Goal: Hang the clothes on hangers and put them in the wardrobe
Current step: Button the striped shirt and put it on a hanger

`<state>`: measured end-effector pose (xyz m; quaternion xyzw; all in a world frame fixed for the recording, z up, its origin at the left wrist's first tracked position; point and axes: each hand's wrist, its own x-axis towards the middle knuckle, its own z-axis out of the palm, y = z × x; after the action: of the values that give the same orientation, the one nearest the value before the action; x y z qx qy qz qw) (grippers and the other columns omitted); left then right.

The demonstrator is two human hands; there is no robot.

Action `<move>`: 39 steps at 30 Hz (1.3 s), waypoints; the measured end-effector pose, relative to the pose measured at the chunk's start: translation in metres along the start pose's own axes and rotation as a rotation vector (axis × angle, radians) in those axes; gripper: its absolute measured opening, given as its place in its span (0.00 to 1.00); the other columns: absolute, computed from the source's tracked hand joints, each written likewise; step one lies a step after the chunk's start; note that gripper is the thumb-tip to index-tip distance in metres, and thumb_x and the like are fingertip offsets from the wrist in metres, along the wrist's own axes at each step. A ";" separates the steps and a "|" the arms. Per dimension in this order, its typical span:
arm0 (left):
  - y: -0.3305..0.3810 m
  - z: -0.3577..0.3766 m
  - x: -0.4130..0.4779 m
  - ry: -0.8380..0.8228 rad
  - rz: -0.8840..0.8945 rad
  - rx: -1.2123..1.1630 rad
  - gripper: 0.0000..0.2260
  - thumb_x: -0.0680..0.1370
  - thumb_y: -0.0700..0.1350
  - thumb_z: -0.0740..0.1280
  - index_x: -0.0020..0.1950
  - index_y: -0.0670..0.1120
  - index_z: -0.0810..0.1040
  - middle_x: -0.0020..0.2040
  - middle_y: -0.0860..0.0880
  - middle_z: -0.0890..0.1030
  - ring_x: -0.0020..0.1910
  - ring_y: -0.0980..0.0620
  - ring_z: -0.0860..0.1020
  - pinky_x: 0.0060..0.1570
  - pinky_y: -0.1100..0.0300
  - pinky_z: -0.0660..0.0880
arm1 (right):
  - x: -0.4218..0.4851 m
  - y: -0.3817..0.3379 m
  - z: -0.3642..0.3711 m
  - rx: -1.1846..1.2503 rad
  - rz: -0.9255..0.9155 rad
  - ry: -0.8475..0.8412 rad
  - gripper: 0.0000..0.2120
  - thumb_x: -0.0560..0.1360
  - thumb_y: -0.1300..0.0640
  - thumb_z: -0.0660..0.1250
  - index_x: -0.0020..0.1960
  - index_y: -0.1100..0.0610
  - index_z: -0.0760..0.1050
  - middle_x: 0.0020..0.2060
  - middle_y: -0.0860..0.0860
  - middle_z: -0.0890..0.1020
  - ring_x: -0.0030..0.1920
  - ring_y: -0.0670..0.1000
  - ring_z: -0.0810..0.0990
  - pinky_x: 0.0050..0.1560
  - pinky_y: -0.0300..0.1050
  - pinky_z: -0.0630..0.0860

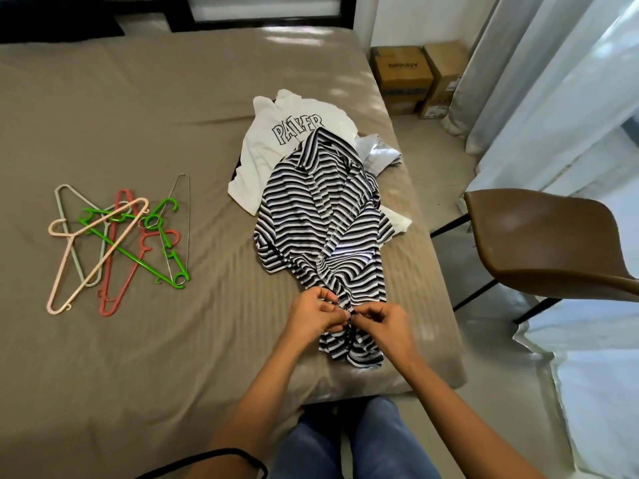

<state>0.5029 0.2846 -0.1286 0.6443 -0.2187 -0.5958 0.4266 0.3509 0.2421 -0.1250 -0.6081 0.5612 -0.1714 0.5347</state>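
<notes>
Head view: a taupe-sheeted bed [155,115] carries the striped polo shirt [321,216], which lies crumpled lengthwise with its collar away from the person. A brown chair [539,243] stands on the floor to the right of the shirt. A white printed T-shirt [269,146] lies partly under the shirt's collar end. A tangle of plastic hangers [119,247] lies well to the shirt's left. At the shirt's near hem the left hand [316,312] and right hand [383,326] sit close together, each pinching the fabric
</notes>
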 end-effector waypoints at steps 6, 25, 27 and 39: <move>-0.008 0.006 0.002 0.034 -0.023 0.015 0.12 0.70 0.30 0.71 0.45 0.43 0.71 0.36 0.42 0.77 0.35 0.48 0.80 0.34 0.60 0.80 | -0.006 0.005 0.001 -0.060 -0.020 0.013 0.13 0.67 0.63 0.75 0.35 0.44 0.80 0.30 0.42 0.82 0.33 0.40 0.79 0.39 0.37 0.76; -0.026 0.026 -0.009 0.273 -0.231 -0.247 0.12 0.73 0.32 0.70 0.39 0.44 0.69 0.31 0.47 0.74 0.27 0.54 0.71 0.24 0.66 0.70 | -0.026 0.011 0.032 -0.160 -0.049 0.210 0.08 0.68 0.61 0.74 0.36 0.49 0.78 0.32 0.46 0.82 0.34 0.43 0.80 0.40 0.42 0.78; -0.026 0.026 -0.007 0.260 -0.302 -0.311 0.14 0.74 0.31 0.67 0.39 0.45 0.66 0.31 0.47 0.73 0.27 0.55 0.70 0.20 0.68 0.69 | -0.027 0.013 0.035 -0.208 -0.067 0.227 0.05 0.68 0.59 0.74 0.37 0.52 0.79 0.33 0.47 0.82 0.35 0.44 0.80 0.40 0.43 0.77; -0.033 0.007 -0.007 0.062 0.015 -0.004 0.12 0.76 0.33 0.65 0.43 0.47 0.65 0.36 0.48 0.75 0.36 0.54 0.72 0.36 0.65 0.69 | -0.006 0.000 0.016 0.620 0.572 -0.097 0.06 0.75 0.66 0.65 0.40 0.59 0.75 0.30 0.53 0.80 0.26 0.46 0.78 0.25 0.33 0.73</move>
<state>0.4871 0.3064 -0.1510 0.6601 -0.2089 -0.5727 0.4390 0.3625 0.2546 -0.1284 -0.2457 0.6032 -0.1481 0.7442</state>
